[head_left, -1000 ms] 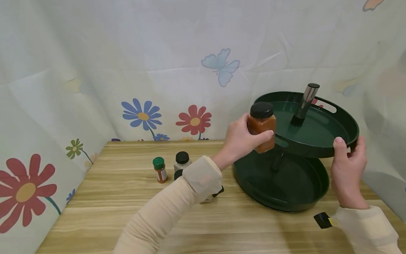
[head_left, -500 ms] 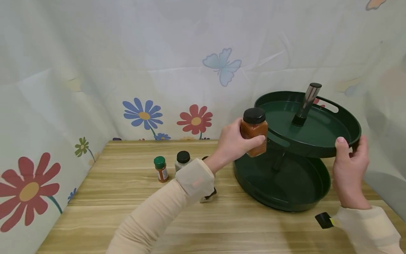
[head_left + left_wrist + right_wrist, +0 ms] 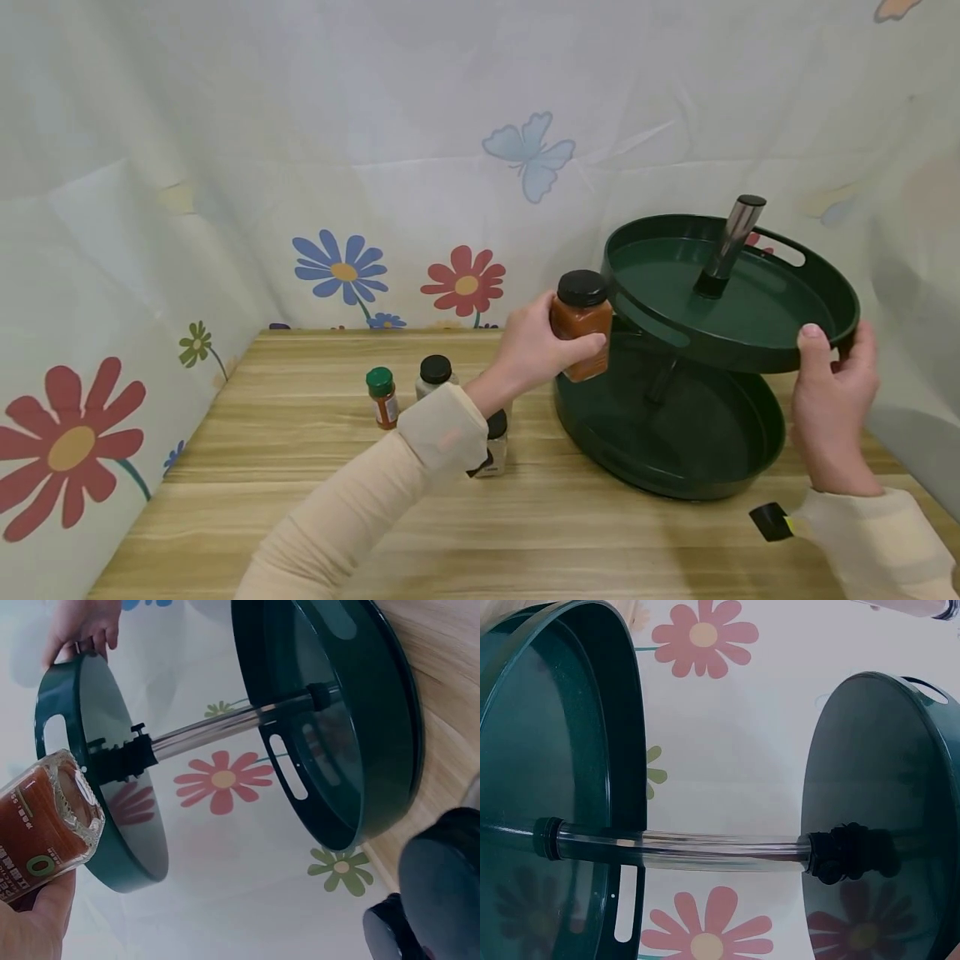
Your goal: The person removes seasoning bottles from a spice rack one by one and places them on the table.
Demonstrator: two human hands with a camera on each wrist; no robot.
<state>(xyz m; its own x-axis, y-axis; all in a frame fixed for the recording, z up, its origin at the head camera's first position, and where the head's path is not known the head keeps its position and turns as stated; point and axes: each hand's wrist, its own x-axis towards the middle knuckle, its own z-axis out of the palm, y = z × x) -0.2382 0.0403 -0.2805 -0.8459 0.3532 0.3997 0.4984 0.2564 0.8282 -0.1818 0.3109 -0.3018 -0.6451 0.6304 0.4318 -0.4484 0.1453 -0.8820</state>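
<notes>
My left hand (image 3: 536,346) grips a squarish spice jar (image 3: 582,321) with orange-brown powder and a black lid. It holds the jar upright in the air, just left of a dark green two-tier tray stand. The left wrist view shows the jar's printed label and clear base (image 3: 79,799). On the right, my right hand (image 3: 834,408) holds the rim of the upper tray (image 3: 675,267), thumb on top and fingers around the edge. That tray is tilted on its post above the lower tray (image 3: 712,442). Neither tray has anything in it besides the post.
A small green-lidded spice bottle (image 3: 383,400) and a black-lidded jar (image 3: 435,375) stand left on the wooden table (image 3: 187,508). Another black-lidded jar (image 3: 495,450) is partly behind the left sleeve. A flowered cloth (image 3: 405,108) hangs behind.
My left hand has moved left and down with the spice jar, away from the upper tray. The right hand keeps its hold on the rim, and the tray stays tilted.
</notes>
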